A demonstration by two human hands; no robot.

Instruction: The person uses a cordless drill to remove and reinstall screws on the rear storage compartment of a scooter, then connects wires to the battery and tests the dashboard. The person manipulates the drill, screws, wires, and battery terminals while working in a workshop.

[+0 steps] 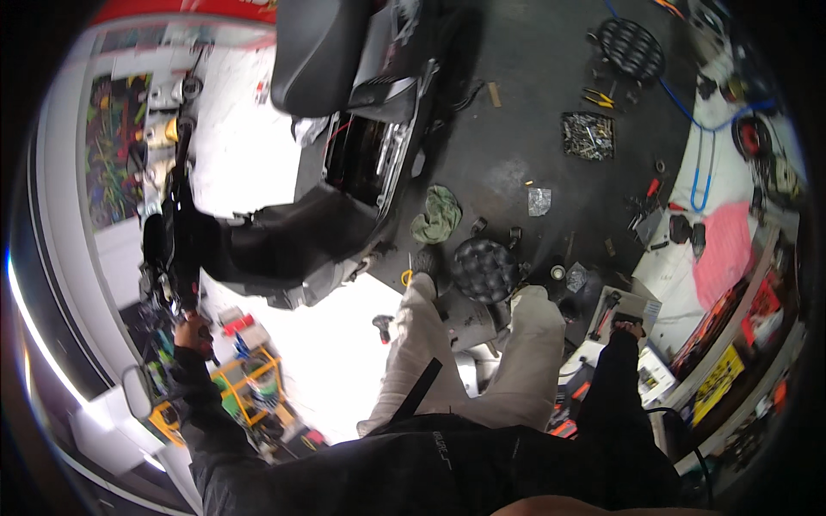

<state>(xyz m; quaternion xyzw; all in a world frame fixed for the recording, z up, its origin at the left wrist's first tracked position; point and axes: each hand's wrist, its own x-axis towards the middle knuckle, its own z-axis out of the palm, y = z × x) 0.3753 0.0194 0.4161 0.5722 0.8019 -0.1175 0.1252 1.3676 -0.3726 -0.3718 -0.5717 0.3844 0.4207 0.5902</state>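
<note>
My left hand (191,331) is at the left end of a black scooter's handlebar (176,249), its fingers closed around the grip. The scooter's body (284,245) stretches toward the top centre, with the seat (314,52) raised over an open under-seat compartment (361,150). Out at the right, my right hand (628,327) is closed on a small dark object that I cannot make out, over a grey box-like surface (645,310) with tools on it. My trousered legs show at the bottom centre.
On the dark floor mat (490,60) lie a round cushioned stool (483,269), a green cloth (436,215), a tray of hardware (588,138), pliers (600,99) and another stool (628,47). A pink cloth (723,249) lies rightward; a yellow rack (249,387) stands lower left.
</note>
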